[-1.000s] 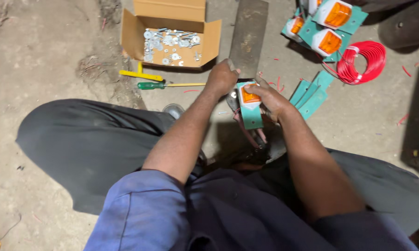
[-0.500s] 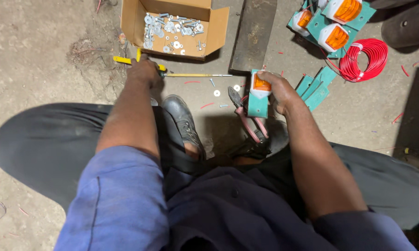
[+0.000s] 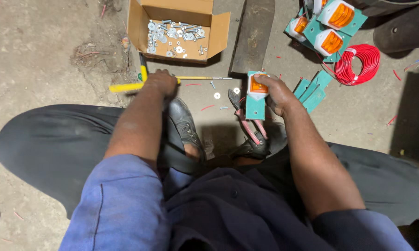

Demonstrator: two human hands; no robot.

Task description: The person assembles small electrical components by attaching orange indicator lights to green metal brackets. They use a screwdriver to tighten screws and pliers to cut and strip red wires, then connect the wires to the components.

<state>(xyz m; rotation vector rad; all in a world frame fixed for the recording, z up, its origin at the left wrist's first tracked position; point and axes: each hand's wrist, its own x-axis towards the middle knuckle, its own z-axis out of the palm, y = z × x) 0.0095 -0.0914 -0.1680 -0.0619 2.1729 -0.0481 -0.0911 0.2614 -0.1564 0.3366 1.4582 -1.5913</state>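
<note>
Hands of a person seated on a concrete floor [image 3: 42, 56], seen from above, with the cardboard box [image 3: 178, 29] of bolts and washers as landmark. Left hand [image 3: 160, 82] reaches forward with the arm nearly straight and closes, knuckles up, over tools lying just in front of the box: a yellow-handled tool [image 3: 126, 87] sticks out to its left, and a thin screwdriver shaft [image 3: 204, 78] runs right from under the fingers. Right hand [image 3: 276, 93], below and right of the box, grips a teal bracket with an orange lamp [image 3: 256, 95], held upright, fingers wrapped round its right edge. Red-handled pliers [image 3: 246, 118] lie just under the bracket. Loose washers [image 3: 217, 95] sit between the two hands. More teal lamp units [image 3: 328, 23] and a coil of red wire [image 3: 363, 62] lie well right of the box.

Compared with half a second earlier, the left hand rests at the same tools, while the right hand holds the bracket in much the same place.
</note>
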